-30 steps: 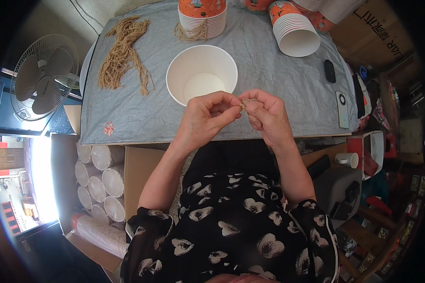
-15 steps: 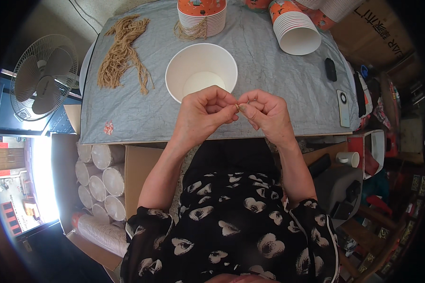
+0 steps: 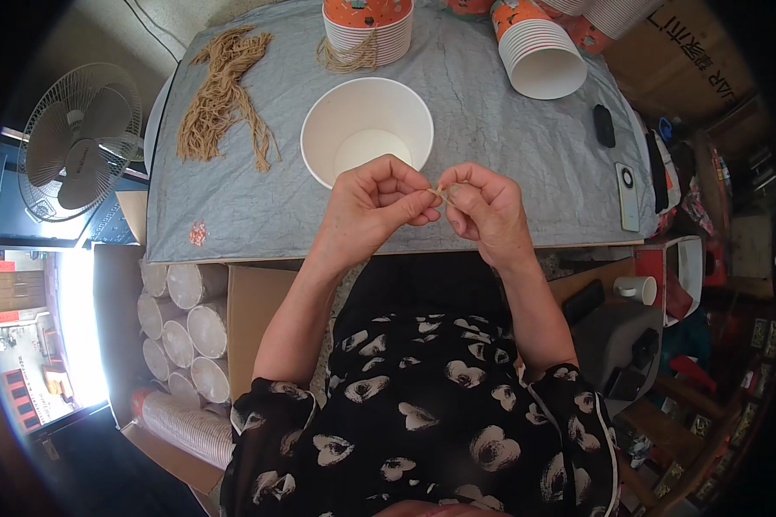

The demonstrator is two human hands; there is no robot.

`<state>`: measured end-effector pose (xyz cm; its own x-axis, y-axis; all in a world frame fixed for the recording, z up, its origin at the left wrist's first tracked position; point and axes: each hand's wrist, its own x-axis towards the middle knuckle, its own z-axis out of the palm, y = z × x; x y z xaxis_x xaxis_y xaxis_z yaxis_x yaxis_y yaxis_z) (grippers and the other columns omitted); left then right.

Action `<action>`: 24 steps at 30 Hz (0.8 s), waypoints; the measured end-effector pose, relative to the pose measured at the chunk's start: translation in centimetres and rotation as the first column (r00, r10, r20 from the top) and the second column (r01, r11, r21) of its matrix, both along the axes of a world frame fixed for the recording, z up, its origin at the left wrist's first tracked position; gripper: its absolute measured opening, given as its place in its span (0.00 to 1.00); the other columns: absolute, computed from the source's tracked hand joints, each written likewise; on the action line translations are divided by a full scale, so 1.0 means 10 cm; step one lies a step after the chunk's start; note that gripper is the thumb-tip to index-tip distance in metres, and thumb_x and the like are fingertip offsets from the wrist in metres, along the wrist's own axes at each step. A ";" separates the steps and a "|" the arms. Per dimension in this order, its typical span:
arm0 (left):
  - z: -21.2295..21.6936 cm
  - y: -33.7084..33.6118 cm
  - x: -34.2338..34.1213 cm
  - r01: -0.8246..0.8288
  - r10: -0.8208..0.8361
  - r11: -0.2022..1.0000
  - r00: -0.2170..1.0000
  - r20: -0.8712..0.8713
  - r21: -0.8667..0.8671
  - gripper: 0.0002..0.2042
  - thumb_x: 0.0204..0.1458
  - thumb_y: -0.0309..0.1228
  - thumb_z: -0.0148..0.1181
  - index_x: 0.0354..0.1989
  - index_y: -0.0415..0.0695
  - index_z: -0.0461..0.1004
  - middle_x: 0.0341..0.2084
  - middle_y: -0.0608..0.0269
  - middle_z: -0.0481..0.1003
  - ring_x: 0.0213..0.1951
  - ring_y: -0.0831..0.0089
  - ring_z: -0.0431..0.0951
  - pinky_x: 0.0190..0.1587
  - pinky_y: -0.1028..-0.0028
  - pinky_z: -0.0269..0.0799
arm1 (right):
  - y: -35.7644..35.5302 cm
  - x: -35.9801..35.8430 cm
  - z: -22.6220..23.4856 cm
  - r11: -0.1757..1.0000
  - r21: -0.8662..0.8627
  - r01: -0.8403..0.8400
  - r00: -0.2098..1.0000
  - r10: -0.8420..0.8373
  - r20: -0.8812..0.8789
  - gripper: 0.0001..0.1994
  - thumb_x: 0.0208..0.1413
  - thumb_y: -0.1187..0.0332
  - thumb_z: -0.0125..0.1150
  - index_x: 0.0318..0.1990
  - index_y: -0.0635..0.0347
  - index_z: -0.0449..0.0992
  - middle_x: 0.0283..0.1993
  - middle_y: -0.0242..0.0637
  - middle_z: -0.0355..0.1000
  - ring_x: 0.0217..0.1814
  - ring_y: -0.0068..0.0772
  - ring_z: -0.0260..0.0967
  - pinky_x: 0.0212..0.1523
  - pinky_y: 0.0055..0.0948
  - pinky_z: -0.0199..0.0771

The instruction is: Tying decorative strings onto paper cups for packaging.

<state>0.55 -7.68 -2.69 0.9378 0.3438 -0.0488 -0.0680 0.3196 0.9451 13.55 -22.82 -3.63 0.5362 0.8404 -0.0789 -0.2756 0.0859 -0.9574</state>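
Both hands meet near the table's front edge, fingertips pinched round a short bit of tan twine [image 3: 440, 191]. My left hand [image 3: 372, 207] grips it between thumb and forefinger. My right hand [image 3: 493, 214] pinches the same bit from the other side; most of the twine is hidden by the fingers. Just beyond my left hand stands a large white paper tub [image 3: 319, 142], its inside facing me. A bundle of tan twine [image 3: 224, 95] lies at the far left of the table. More twine [image 3: 347, 56] loops against a stack of orange-and-white tubs [image 3: 369, 39].
Another stack of tubs [image 3: 547, 69] lies on its side at the back right. A phone [image 3: 627, 198] and a small black object [image 3: 604, 127] lie on the right. At the left are a fan [image 3: 82, 146] and a carton of wrapped stacks [image 3: 207, 332]. A mug [image 3: 635, 289] stands lower right.
My right fingertips have shifted slightly, and more of the twine shows between the two hands. My left hand has barely moved. The tub and the bundle lie as before.
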 end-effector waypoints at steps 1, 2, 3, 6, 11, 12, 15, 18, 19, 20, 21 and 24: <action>0.01 0.01 0.00 0.006 -0.006 1.000 1.000 -0.012 -0.011 0.04 0.59 0.20 0.62 0.40 0.34 0.74 0.34 0.55 0.81 0.37 0.72 0.85 0.40 0.77 0.82 | 0.00 0.01 0.00 1.000 0.014 -0.004 1.000 0.004 -0.005 0.09 0.66 0.69 0.56 0.44 0.66 0.77 0.20 0.24 0.66 0.18 0.10 0.56 0.17 0.14 0.50; 0.01 0.01 0.00 0.005 -0.005 1.000 1.000 -0.011 -0.012 0.04 0.59 0.20 0.62 0.40 0.34 0.74 0.34 0.55 0.81 0.37 0.72 0.85 0.40 0.77 0.82 | -0.01 0.02 0.03 1.000 0.013 -0.005 1.000 0.005 -0.004 0.09 0.66 0.69 0.56 0.44 0.66 0.77 0.20 0.24 0.66 0.18 0.10 0.56 0.17 0.14 0.50; 0.01 0.01 0.00 0.006 -0.006 1.000 1.000 -0.021 -0.017 0.04 0.59 0.20 0.62 0.40 0.35 0.74 0.34 0.56 0.82 0.37 0.72 0.85 0.39 0.78 0.82 | -0.02 0.03 0.07 1.000 -0.005 -0.012 1.000 0.012 0.009 0.10 0.66 0.67 0.57 0.44 0.66 0.77 0.20 0.24 0.66 0.19 0.10 0.57 0.17 0.14 0.50; 0.01 0.01 0.01 0.010 -0.011 1.000 0.999 -0.033 -0.011 0.04 0.59 0.21 0.63 0.40 0.36 0.75 0.35 0.56 0.82 0.36 0.72 0.85 0.39 0.78 0.81 | -0.01 0.03 0.07 1.000 -0.017 -0.019 0.996 0.020 0.082 0.10 0.66 0.66 0.60 0.44 0.65 0.78 0.21 0.24 0.67 0.19 0.10 0.58 0.18 0.13 0.51; 0.01 0.01 0.01 0.024 -0.024 1.000 0.999 -0.037 -0.004 0.05 0.59 0.22 0.63 0.40 0.36 0.75 0.36 0.55 0.82 0.36 0.72 0.84 0.39 0.78 0.81 | 0.01 0.02 0.03 1.000 -0.001 -0.008 0.987 0.009 0.159 0.09 0.65 0.67 0.62 0.43 0.64 0.79 0.23 0.23 0.69 0.21 0.09 0.60 0.18 0.12 0.51; 0.01 0.01 0.00 0.032 -0.032 0.999 0.999 -0.033 -0.009 0.05 0.60 0.22 0.62 0.42 0.35 0.75 0.36 0.55 0.82 0.37 0.72 0.84 0.40 0.77 0.81 | 0.01 0.02 0.01 1.000 0.013 0.002 0.990 -0.003 0.138 0.08 0.64 0.68 0.63 0.42 0.64 0.79 0.23 0.23 0.69 0.22 0.09 0.60 0.19 0.12 0.51; 0.02 0.00 0.01 0.030 -0.031 0.999 0.999 -0.025 -0.024 0.07 0.61 0.22 0.61 0.45 0.35 0.75 0.37 0.55 0.82 0.39 0.71 0.84 0.41 0.77 0.81 | 0.01 0.01 0.01 0.999 0.027 0.025 0.994 -0.027 0.110 0.07 0.65 0.68 0.62 0.42 0.64 0.78 0.24 0.22 0.69 0.23 0.08 0.60 0.19 0.11 0.51; -0.01 0.01 0.01 0.017 -0.017 1.000 1.000 -0.025 -0.020 0.09 0.62 0.23 0.60 0.48 0.34 0.74 0.38 0.54 0.82 0.39 0.70 0.84 0.42 0.76 0.82 | 0.01 0.01 0.01 0.999 0.019 0.035 0.991 -0.037 0.125 0.08 0.65 0.67 0.61 0.42 0.63 0.76 0.24 0.22 0.68 0.23 0.08 0.59 0.20 0.11 0.51; -0.01 0.01 0.01 0.014 -0.015 1.000 1.000 -0.028 -0.008 0.09 0.63 0.23 0.59 0.49 0.34 0.74 0.39 0.53 0.82 0.40 0.70 0.85 0.43 0.76 0.82 | 0.01 0.01 0.01 0.999 0.012 0.034 0.988 -0.035 0.149 0.08 0.66 0.67 0.61 0.42 0.63 0.75 0.24 0.22 0.67 0.23 0.09 0.58 0.20 0.11 0.50; -0.01 0.01 0.01 0.015 -0.015 1.000 1.000 -0.026 -0.008 0.09 0.63 0.23 0.59 0.49 0.34 0.74 0.39 0.53 0.82 0.40 0.70 0.85 0.43 0.76 0.82 | 0.01 0.01 0.00 0.999 0.012 0.034 0.988 -0.035 0.150 0.08 0.66 0.67 0.61 0.42 0.63 0.75 0.24 0.22 0.67 0.23 0.09 0.58 0.20 0.11 0.50; -0.01 0.01 0.02 0.015 -0.015 1.000 1.000 -0.024 -0.007 0.09 0.63 0.23 0.59 0.49 0.34 0.74 0.39 0.53 0.82 0.40 0.70 0.85 0.43 0.76 0.82 | 0.01 0.01 -0.01 0.999 0.020 0.045 0.989 -0.047 0.139 0.08 0.66 0.67 0.60 0.42 0.63 0.75 0.24 0.22 0.66 0.23 0.09 0.58 0.20 0.11 0.50; 0.01 0.01 0.02 0.010 -0.011 1.000 1.000 -0.025 -0.003 0.09 0.63 0.23 0.59 0.49 0.34 0.73 0.38 0.53 0.82 0.40 0.69 0.85 0.43 0.76 0.82 | -0.01 0.03 0.02 0.999 0.021 0.045 0.994 -0.047 0.103 0.07 0.66 0.68 0.59 0.42 0.63 0.75 0.25 0.23 0.68 0.24 0.10 0.60 0.23 0.13 0.55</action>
<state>0.73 -7.60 -2.54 0.9398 0.3338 -0.0736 -0.0406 0.3230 0.9455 13.89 -22.93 -3.48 0.5786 0.8156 -0.0053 -0.1701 0.1143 -0.9788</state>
